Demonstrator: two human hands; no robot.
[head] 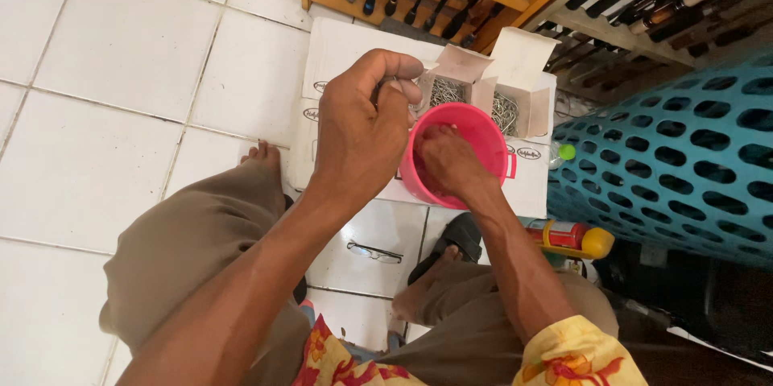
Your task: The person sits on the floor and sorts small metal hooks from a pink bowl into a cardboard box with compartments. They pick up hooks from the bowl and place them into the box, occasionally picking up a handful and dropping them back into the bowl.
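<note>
Centre frame, we see our left hand (362, 124) raised with its fingers (394, 84) curled closed around a small metal piece we cannot make out. Just right of it, our right hand (451, 162) dips into the round pink plastic bucket (483, 124); whether those fingers are open we cannot tell. Behind the bucket, upper centre, stand open cardboard boxes (515, 88) of thin wire pieces, on white tiled floor (121, 72).

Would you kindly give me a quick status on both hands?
Right hand inside pink bucket. Left hand closed on something small, unclear. Open boxes of metal hooks just behind the bucket.
</note>
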